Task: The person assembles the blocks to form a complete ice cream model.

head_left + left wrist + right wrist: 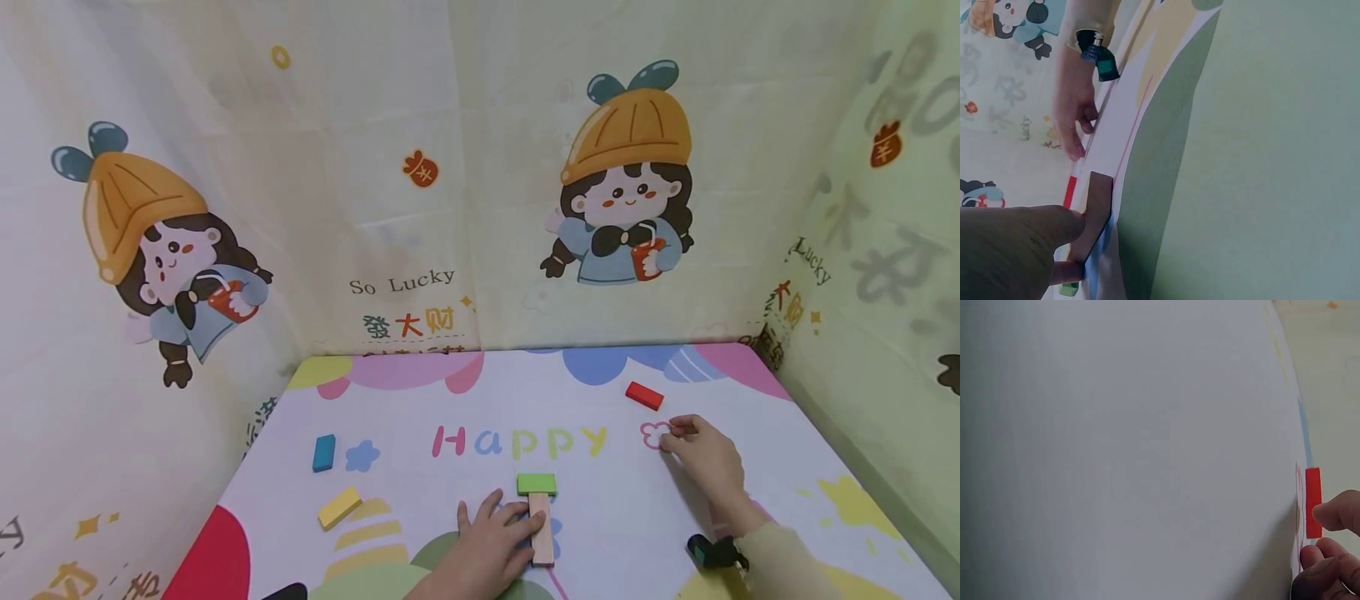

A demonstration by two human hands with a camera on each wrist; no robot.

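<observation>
The wooden block (542, 546) runs nearer the person from the green block (536, 484) — the left hand (491, 542), fingers spread, rests on it; the right hand (708, 458), right of the green block, holds nothing, fingers loosely bent — near the red block (644, 396), beyond the green one; blue (324, 452) and yellow blocks (340, 508) lie left of it.
</observation>
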